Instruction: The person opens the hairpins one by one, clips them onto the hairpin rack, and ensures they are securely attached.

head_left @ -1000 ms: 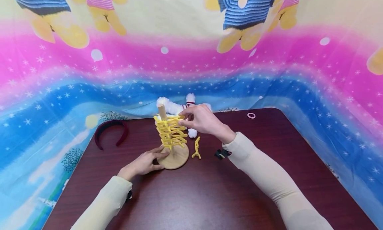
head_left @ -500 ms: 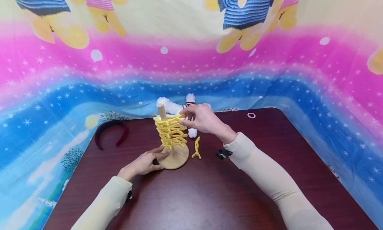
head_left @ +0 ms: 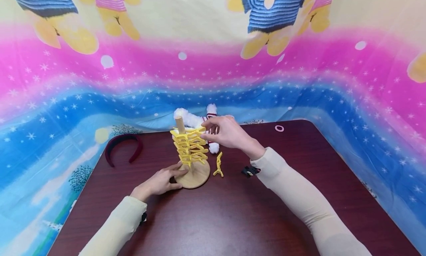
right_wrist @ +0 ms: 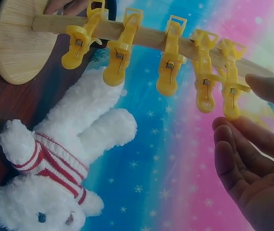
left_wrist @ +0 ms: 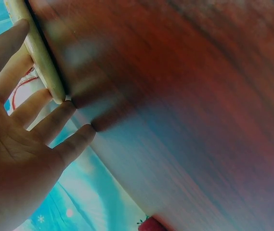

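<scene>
A wooden stand with a round base [head_left: 199,177] and an upright pole [head_left: 180,125] carries several yellow spring clothespins [right_wrist: 167,77], spaced along the pole. My left hand [head_left: 160,181] rests at the base's left side, its fingers fairly straight and spread, touching the rim and the tabletop. At the uppermost clothespin [right_wrist: 231,96], my right hand [head_left: 226,132] has its thumb on one side and its fingers on the other, bracketing the handle end. Right of the base, another yellow clothespin [head_left: 218,164] lies loose on the table.
Behind the stand lies a white plush bear [right_wrist: 79,115] in a red-striped top, partly covered by my right hand in the head view. A dark red headband [head_left: 114,139] is at the left, a pink ring [head_left: 279,128] at the far right. Printed cloth [head_left: 213,82] surrounds the table [head_left: 266,219].
My right hand has shifted very slightly to the right at the uppermost clothespin. The left hand, the stand and the loose clothespin have stayed where they were.
</scene>
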Tool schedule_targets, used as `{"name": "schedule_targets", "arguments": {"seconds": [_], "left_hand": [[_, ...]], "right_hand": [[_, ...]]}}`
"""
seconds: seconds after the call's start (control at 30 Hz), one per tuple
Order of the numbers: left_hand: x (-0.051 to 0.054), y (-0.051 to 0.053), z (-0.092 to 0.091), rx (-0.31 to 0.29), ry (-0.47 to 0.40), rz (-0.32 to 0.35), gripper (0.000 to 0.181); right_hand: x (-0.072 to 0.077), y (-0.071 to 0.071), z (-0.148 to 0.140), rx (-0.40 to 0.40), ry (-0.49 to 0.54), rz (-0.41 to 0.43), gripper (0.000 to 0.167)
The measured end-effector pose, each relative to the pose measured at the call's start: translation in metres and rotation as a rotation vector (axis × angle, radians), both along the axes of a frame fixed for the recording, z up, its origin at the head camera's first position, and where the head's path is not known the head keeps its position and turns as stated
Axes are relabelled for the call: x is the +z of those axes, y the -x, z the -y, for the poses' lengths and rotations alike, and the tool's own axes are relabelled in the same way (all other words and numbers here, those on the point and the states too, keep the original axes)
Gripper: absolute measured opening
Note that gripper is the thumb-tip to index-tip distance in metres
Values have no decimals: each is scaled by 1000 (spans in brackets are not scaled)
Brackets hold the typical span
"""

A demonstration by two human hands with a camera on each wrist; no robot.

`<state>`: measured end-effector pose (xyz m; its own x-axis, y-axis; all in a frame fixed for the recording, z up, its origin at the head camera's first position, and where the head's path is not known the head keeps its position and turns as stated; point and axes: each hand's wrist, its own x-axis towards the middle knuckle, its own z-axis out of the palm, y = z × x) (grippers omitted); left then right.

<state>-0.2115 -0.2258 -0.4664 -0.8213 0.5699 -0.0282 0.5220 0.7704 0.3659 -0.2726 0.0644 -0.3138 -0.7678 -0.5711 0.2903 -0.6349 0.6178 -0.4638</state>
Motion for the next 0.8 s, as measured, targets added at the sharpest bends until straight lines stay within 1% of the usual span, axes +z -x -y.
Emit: {"name": "schedule_targets", "arguments": {"seconds": [0.17, 0.33, 0.5, 0.67, 0.8], "left_hand": [[0, 1, 0, 1, -3, 0, 55], [0, 1, 0, 0, -6, -6, 55], [0, 0, 0, 2, -6, 2, 55], [-1, 0, 0, 5, -5, 1, 55], [-2, 0, 0, 5, -4, 0, 55]], "right_hand": [[1, 1, -7, 3, 44, 52, 42], [-5, 4, -18, -5, 81, 55, 39], [-19, 7, -30, -13, 100, 57, 31], [-35, 10, -40, -19, 105, 63, 30], [-49, 11, -45, -34, 94, 86, 28]]}}
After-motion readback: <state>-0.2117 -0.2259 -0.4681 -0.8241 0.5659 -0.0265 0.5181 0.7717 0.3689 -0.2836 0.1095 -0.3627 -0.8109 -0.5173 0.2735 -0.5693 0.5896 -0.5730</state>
